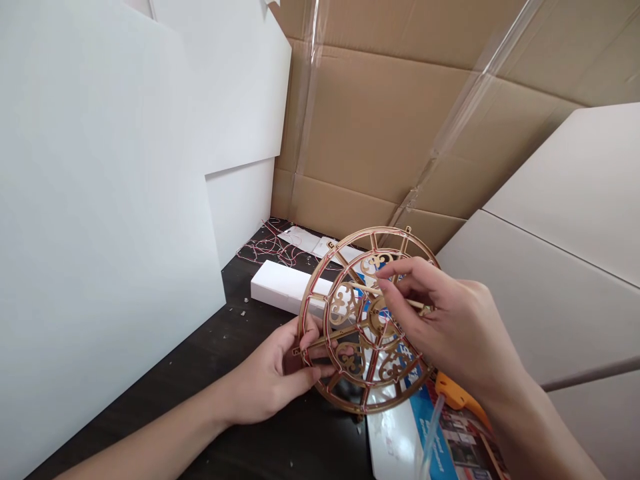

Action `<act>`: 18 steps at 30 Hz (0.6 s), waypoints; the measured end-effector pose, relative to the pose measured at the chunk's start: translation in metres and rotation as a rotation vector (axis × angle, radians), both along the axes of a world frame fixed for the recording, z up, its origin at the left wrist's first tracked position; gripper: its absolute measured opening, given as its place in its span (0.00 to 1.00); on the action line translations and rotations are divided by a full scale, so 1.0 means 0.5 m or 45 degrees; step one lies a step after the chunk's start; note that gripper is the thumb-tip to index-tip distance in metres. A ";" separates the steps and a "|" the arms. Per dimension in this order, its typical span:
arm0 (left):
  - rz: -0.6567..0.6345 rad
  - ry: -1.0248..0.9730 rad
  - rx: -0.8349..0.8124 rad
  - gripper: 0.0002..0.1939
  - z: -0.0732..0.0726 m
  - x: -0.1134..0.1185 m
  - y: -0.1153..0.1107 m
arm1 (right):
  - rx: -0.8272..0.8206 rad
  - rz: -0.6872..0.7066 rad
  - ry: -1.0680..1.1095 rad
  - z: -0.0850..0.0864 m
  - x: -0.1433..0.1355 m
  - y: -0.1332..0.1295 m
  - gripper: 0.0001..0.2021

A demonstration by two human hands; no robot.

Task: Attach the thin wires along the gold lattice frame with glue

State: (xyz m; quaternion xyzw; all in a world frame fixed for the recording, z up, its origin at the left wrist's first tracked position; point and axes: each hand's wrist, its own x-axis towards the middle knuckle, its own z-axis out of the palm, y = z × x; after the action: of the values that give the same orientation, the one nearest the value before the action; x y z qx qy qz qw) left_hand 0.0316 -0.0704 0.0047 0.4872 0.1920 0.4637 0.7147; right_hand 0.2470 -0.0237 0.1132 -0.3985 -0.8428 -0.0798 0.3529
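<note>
My left hand (280,373) grips the lower left rim of a gold openwork wheel (367,390), holding it tilted above the dark table. Red and white wires run along the wheel's rings and spokes, and scrolled ornaments fill some of its inner gaps. Between the thumb and fingers of my right hand (440,300) is a thin pale stick (367,289), held across the front of the wheel near its hub. My right hand covers part of the wheel's right side.
A white box (280,287) lies behind the wheel, near tangled red and white wires (270,250). An orange glue gun (453,392) with a clear glue stick rests on a printed package (400,440) at right. White panels (125,167) and a cardboard wall (370,120) enclose the table (200,360).
</note>
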 end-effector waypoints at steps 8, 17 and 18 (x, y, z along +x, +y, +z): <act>0.020 -0.008 0.013 0.18 -0.004 0.001 -0.001 | -0.255 0.030 0.289 -0.010 -0.004 0.004 0.03; 0.014 0.009 -0.006 0.18 -0.002 -0.002 0.003 | -0.710 0.351 0.636 0.023 0.015 -0.008 0.07; -0.001 -0.001 -0.009 0.18 -0.001 -0.002 0.003 | -0.728 0.371 0.682 0.029 0.017 -0.013 0.07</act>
State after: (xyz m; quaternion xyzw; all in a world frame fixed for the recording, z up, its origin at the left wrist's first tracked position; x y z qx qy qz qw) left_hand 0.0307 -0.0691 0.0040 0.4845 0.1931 0.4630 0.7166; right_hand 0.2558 -0.0300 0.1275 -0.3638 -0.7570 0.3147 0.4422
